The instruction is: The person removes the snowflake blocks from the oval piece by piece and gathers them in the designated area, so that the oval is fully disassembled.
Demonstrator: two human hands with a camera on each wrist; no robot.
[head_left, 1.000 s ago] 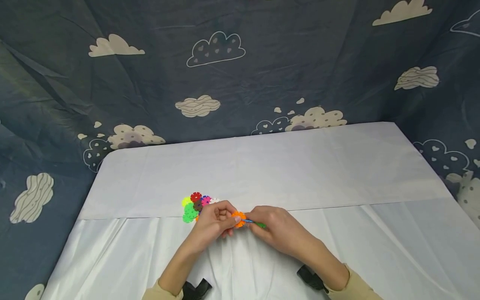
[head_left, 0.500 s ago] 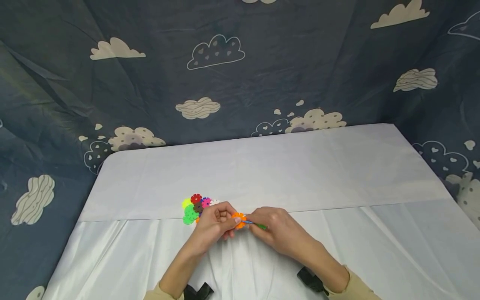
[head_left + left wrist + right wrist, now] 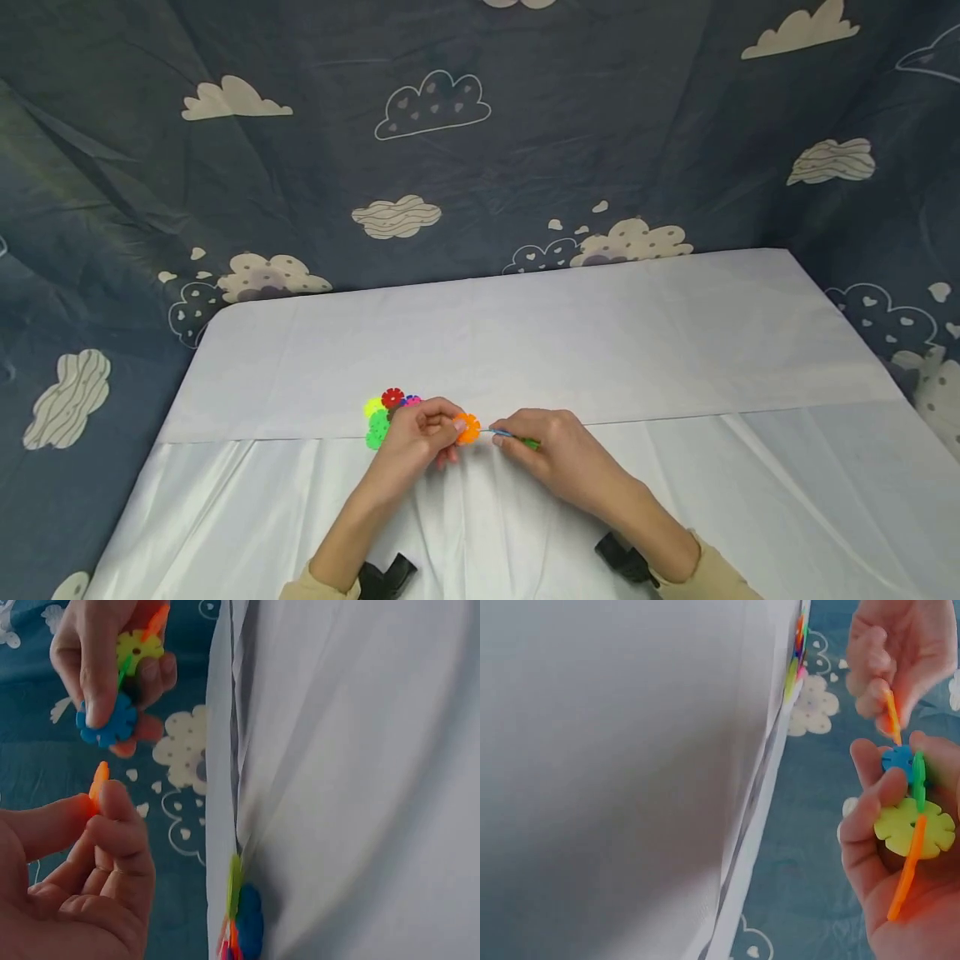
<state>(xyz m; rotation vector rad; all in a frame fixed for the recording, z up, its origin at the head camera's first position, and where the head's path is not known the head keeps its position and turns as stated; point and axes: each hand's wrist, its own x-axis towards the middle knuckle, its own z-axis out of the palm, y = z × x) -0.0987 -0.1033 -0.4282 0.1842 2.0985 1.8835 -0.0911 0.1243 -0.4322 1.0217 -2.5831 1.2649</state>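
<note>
My left hand point(image 3: 408, 437) pinches an orange flower-shaped disc point(image 3: 468, 428) between thumb and index finger. Facing it, my right hand point(image 3: 555, 446) holds a chain of slotted flower discs by its blue disc point(image 3: 109, 724). Behind the blue one, a green disc point(image 3: 919, 781), a yellow disc point(image 3: 934, 832) and a second orange disc point(image 3: 905, 877) run back over the right palm. A small gap separates the left hand's orange disc from the blue disc in the left wrist view; in the right wrist view their edges nearly meet.
Several loose flower discs lie piled on the white-covered table point(image 3: 637, 333) behind my left hand, among them a red disc point(image 3: 392, 398) and green discs point(image 3: 377, 429). A dark cloud-patterned curtain point(image 3: 480, 167) stands behind the table.
My left hand has shifted slightly left with its orange disc, opening a gap from the blue disc, and now covers more of the pile. The right hand has barely moved.
</note>
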